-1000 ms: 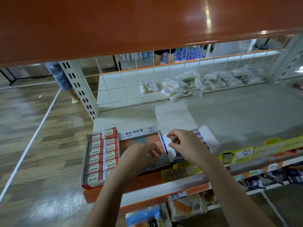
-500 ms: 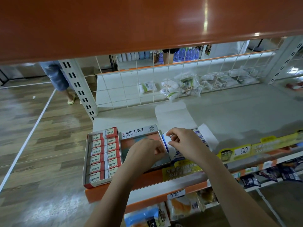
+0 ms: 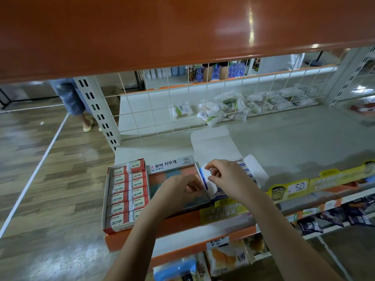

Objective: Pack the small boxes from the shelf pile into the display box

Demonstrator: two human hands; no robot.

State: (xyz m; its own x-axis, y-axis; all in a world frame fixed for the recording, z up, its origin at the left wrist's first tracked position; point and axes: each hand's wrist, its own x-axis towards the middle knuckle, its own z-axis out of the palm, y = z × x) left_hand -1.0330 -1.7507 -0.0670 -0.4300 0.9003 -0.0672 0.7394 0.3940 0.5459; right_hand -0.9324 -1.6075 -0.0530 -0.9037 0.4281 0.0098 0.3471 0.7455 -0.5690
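Three open display boxes stand side by side at the shelf's front edge. The left one, a red-and-white box point(image 3: 106, 201), is packed with rows of small 2B boxes point(image 3: 129, 189). In the middle is a grey box with a Korean label point(image 3: 168, 163), holding orange and teal pieces. My left hand point(image 3: 179, 192) is inside it with the fingers curled down on the contents; what it grips is hidden. My right hand point(image 3: 225, 178) pinches the white left side flap of the white-and-blue box point(image 3: 248, 171) on the right, whose lid flap point(image 3: 213, 142) lies open behind it.
The grey shelf board point(image 3: 294, 142) stretches right and back to a white wire grid point(image 3: 203, 102) with bagged goods behind it. An orange shelf point(image 3: 182, 27) overhangs close above. Price tags point(image 3: 298, 187) line the front rail. A person's legs point(image 3: 79, 104) stand on the wooden floor at left.
My left hand's fingers have curled in tighter over the middle box's contents. My right hand has stayed on the white flap. The boxes have not moved.
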